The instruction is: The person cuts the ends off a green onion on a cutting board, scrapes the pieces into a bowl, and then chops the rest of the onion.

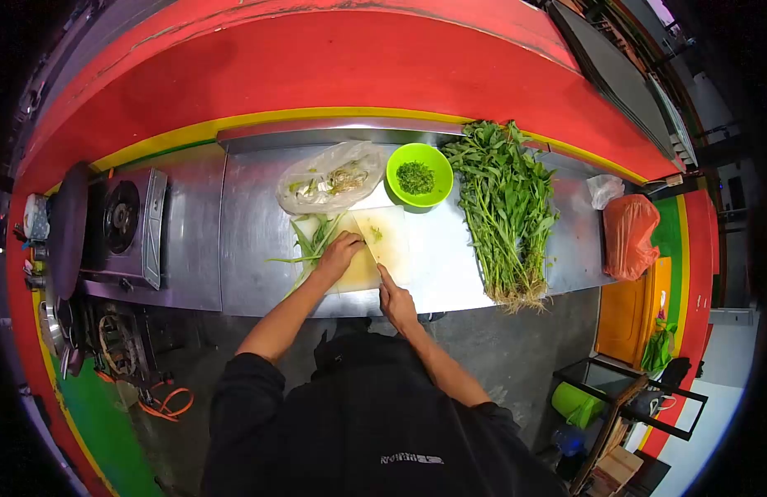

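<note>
On a yellowed white cutting board (393, 234), my left hand (340, 255) presses down long green leaves (313, 238) with its fingers curled over them. The leaves stick out past the board's left side. My right hand (396, 303) grips the handle of a knife (370, 242), whose blade lies close beside my left fingertips. A few chopped green bits (377, 234) rest on the board near the blade. Behind the board, a lime-green bowl (392, 176) holds finely chopped greens (415, 177). How the left fingertips meet the leaves is partly hidden.
A clear plastic bag (332, 176) with scraps lies behind the board. To the right is a large bunch of rooted leafy greens (509, 211). Beyond it sits an orange bag (630, 238). A gas stove (128, 217) stands at left on the steel counter (252, 248).
</note>
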Tool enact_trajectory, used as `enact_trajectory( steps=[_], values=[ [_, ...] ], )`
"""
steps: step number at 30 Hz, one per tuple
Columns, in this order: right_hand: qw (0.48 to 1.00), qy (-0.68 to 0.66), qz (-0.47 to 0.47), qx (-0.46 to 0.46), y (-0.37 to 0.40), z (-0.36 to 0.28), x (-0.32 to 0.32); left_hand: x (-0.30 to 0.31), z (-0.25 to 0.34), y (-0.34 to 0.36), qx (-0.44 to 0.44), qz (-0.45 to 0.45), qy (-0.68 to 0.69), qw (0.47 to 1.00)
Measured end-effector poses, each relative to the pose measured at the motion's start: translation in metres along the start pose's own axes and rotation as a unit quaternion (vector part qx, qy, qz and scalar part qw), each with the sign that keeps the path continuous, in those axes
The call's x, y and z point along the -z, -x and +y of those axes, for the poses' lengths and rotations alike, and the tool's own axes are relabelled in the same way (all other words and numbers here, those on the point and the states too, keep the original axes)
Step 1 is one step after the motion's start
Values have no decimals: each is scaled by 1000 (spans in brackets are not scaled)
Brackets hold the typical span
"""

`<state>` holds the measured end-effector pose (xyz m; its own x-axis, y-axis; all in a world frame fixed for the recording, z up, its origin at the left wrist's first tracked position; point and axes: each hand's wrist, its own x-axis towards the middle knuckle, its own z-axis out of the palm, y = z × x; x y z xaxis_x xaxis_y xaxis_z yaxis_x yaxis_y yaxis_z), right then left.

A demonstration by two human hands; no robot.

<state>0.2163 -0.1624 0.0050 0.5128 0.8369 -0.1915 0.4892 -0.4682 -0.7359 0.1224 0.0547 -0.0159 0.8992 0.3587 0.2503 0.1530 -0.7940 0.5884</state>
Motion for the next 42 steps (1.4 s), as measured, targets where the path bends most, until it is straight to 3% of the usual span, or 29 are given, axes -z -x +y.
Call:
enact_trajectory(
  steps=[15, 17, 25, 33, 42],
  values=[
    [998, -57, 9, 9, 6, -10, 10, -3, 2, 4, 1, 14, -9, 1000],
    [998, -65, -16, -22, 7, -13, 12, 2, 5, 3, 1, 6, -8, 1000],
    [999, -19, -18, -33, -1, -15, 8, 3, 4, 2, -7, 2, -8, 1000],
    [998, -58, 23, 8, -8, -19, 9, 1, 3, 5, 6, 15, 15, 1000],
    [997, -68, -11, -18, 0, -17, 11, 1, 3, 5, 5, 16, 8, 1000]
  ],
)
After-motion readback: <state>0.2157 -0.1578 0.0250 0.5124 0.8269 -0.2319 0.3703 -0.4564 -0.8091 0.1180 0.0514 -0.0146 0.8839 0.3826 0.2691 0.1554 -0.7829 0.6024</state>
